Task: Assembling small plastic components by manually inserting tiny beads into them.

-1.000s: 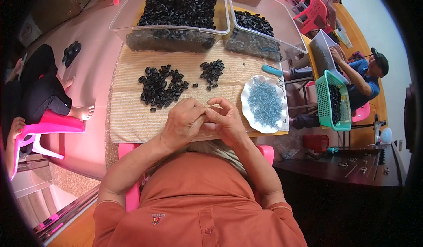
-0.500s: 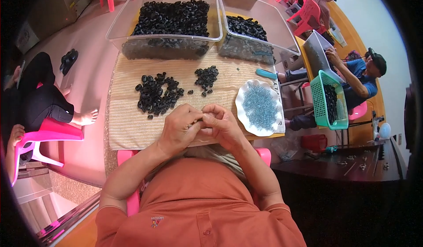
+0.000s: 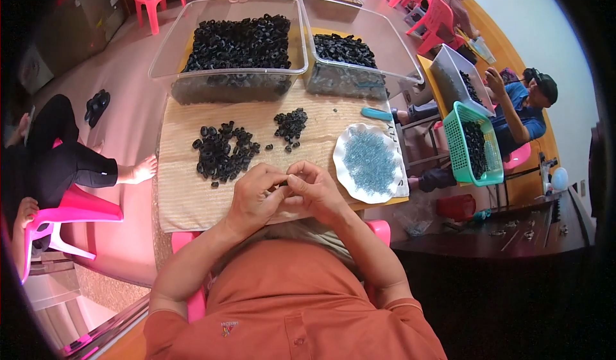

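Two bare hands, left hand (image 3: 250,201) and right hand (image 3: 317,196), meet over the near edge of the counter (image 3: 399,199). Left fingers (image 3: 266,175): thumb and index drawn together, pinching a small dark piece (image 3: 284,183), mostly hidden. Right fingers (image 3: 307,172): thumb and index curled in, tips against or just beside that piece; I cannot tell whether they grip it too.

Layout, as I read it from the head camera: a striped cloth (image 3: 179,196) covers most of the surface. Beyond the left hand lies a large heap of black parts (image 3: 221,161); to its right and farther off, a smaller heap (image 3: 290,126). A loose black part (image 3: 269,147) sits between the heaps. To the right of the right hand I note a scalloped white plate (image 3: 341,171) carrying many small bluish, glassy-looking bits (image 3: 372,161); a blue-handled tool (image 3: 376,113) rests just beyond the plate.

At the far side, two clear bins stand side by side, left bin (image 3: 168,55) and right bin (image 3: 405,65), each containing more black parts. Well off to the right, a green basket (image 3: 461,151) also contains dark parts, near a co-worker in a blue shirt (image 3: 529,117).
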### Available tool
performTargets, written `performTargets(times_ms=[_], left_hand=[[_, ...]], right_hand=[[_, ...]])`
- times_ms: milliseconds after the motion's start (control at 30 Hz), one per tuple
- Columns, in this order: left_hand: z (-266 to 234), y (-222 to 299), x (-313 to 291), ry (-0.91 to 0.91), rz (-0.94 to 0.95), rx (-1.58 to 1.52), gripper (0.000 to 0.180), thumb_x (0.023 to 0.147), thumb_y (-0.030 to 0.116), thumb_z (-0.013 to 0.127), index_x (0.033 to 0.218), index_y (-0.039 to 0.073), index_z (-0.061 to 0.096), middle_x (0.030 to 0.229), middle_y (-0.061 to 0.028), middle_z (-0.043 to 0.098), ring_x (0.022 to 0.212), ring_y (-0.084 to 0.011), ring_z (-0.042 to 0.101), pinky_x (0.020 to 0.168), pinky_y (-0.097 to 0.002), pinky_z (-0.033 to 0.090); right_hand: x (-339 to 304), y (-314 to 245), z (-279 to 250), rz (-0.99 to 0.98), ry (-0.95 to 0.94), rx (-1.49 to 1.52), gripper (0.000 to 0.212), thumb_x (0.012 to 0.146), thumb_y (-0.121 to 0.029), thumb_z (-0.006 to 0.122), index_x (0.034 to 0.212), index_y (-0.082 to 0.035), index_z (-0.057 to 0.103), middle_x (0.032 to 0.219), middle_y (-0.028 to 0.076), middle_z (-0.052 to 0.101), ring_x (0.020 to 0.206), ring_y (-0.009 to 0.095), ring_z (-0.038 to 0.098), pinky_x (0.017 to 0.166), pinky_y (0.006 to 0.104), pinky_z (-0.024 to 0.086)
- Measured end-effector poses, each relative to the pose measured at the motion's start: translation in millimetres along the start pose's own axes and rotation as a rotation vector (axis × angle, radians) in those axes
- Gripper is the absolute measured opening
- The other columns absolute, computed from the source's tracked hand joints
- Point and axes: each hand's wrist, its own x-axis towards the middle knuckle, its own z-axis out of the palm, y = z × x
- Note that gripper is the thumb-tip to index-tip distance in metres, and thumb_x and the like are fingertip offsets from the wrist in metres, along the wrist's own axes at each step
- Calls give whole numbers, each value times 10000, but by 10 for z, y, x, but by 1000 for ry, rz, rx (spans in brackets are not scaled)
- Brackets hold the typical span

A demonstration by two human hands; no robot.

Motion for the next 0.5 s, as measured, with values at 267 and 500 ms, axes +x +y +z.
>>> performTargets(times_ms=[267,500], left_hand=[[-5,155,80,8,-77,-75,158,843,38,766,985,-14,717,937,-136,704,760,-220,693,657,-309,548],[-49,240,191,3,-94,-43,164,834,39,782,976,-14,718,869,-131,704,710,-195,679,632,-300,539]], right_hand=[[-57,-105,-34,-35,71,-148,250,1037,-324,610,1085,-80,627,956,-18,638,821,52,595,696,181,495],[-162,-227,-153,-19,152,-281,189,1015,-239,646,1051,-53,636,955,50,698,816,134,669,702,252,552]])
